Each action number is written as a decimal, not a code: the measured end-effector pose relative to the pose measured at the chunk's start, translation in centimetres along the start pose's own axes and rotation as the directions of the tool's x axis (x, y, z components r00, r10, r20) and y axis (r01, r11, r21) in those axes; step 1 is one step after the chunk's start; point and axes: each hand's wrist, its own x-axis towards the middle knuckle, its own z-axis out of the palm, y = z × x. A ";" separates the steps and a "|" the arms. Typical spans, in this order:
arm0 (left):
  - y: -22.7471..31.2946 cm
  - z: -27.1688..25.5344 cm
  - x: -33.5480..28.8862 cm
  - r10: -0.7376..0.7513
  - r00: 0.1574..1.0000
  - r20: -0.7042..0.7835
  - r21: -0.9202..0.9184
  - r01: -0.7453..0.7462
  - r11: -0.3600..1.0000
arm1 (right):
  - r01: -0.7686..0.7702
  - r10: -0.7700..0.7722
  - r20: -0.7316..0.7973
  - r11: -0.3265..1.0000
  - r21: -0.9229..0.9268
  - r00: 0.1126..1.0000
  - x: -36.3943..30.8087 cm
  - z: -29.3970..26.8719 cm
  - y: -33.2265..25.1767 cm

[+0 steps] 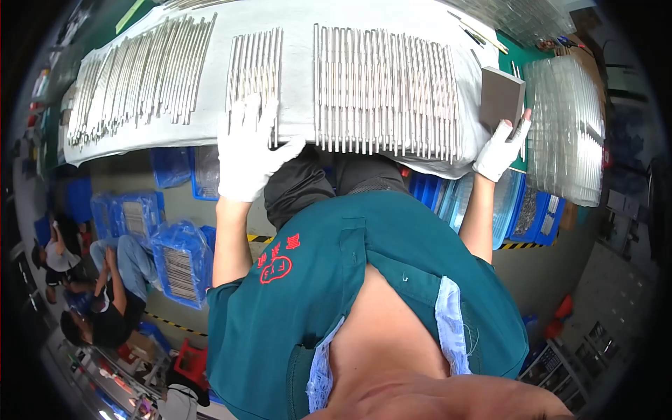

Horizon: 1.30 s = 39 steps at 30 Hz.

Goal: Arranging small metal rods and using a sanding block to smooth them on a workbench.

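Metal rods lie in three groups on a white cloth-covered table (297, 84). Over the lower end of the small middle group of rods (255, 63) rests my left hand (248, 150), in a white glove. Its fingers are stretched out and the thumb stands apart, with nothing in its grip. At the table's right edge, my right hand (498, 150), gloved with some fingertips bare, grips the lower right corner of a dark grey rectangular block (501, 98). The wide right group of rods (385, 91) lies between my hands, side by side. The left group of rods (147, 77) is fanned unevenly.
Stacked clear plastic trays (565, 129) stand right of the block. Thin tools (483, 35) lie at the table's far right. Below the table are blue crates (183, 266), some holding rods. Other people (115, 301) sit at the lower left.
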 end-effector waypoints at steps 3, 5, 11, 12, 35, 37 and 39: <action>1.0 -0.2 1.0 0.039 0.999 0.035 -0.155 -0.033 0.987 | 0.002 -0.001 0.008 1.000 -0.018 1.000 0.0 -0.2 -0.2; 2.2 -0.1 0.7 0.036 0.999 0.026 -0.151 -0.032 0.988 | -0.005 0.005 0.019 1.000 -0.009 1.000 -0.1 -0.1 -0.5; 2.8 -0.9 1.5 0.014 0.993 0.118 -0.389 0.033 0.921 | 0.008 -0.008 0.017 1.000 -0.012 1.000 -0.1 -0.3 -0.1; 2.1 -1.0 1.7 -0.008 0.998 0.067 -0.308 0.028 0.951 | 0.009 -0.009 0.017 1.000 -0.007 1.000 -0.1 -0.2 0.1; -4.8 2.5 7.6 -0.506 0.814 0.285 -0.898 0.042 -0.438 | 0.032 -0.032 0.008 0.999 -0.031 0.999 0.0 -0.2 0.3; -5.2 3.6 8.2 -0.465 0.803 0.372 -0.775 -0.007 -0.632 | 0.044 -0.043 0.007 0.999 -0.028 0.999 0.1 0.0 0.4; -5.5 3.9 8.5 -0.450 0.801 0.394 -0.721 -0.035 -0.692 | 0.043 -0.043 0.008 0.999 -0.033 0.999 0.1 0.1 0.4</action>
